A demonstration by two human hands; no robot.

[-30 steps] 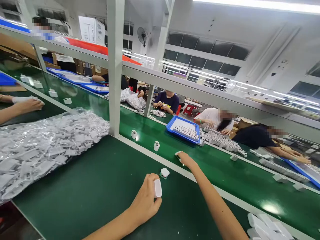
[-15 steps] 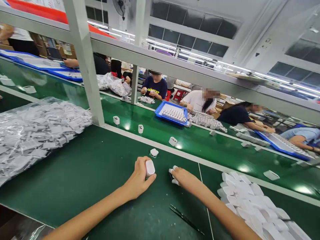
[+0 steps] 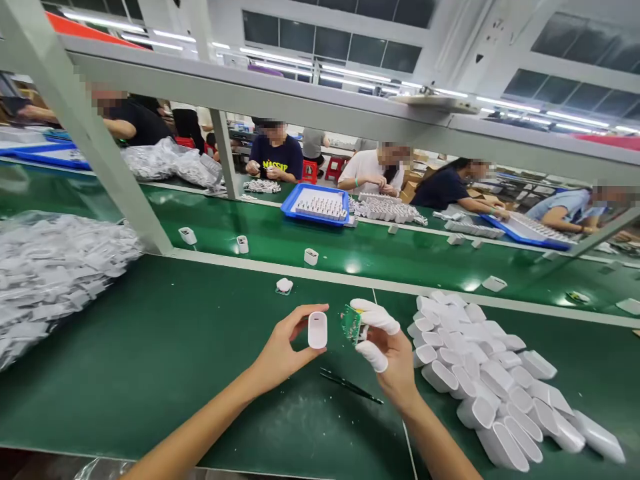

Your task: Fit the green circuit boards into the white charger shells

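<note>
Between the thumb and fingers of my left hand [image 3: 280, 343] is a white plastic charger housing [image 3: 318, 331], its open end turned toward me and a small slot visible inside. My right hand [image 3: 385, 347], with white finger cots on the fingertips, grips a small green circuit board [image 3: 351, 325] by its edges. The board is just right of the housing, apart from it. Below both hands, dark tweezers [image 3: 351, 385] lie on the green mat. A white cotton-like lump on a small green piece [image 3: 285, 286] sits beyond my left hand.
Many white housings [image 3: 493, 373] are massed at the right. A plastic bag of white parts [image 3: 60, 273] lies at the left by a metal post [image 3: 100, 147]. Past the pale ledge, a green belt carries scattered housings [image 3: 311, 257]. Co-workers sit across, near a blue tray [image 3: 315, 204].
My right hand has come up and turned, now showing the circuit board. My left hand has turned the housing's open end toward me. The view has swung to the right.
</note>
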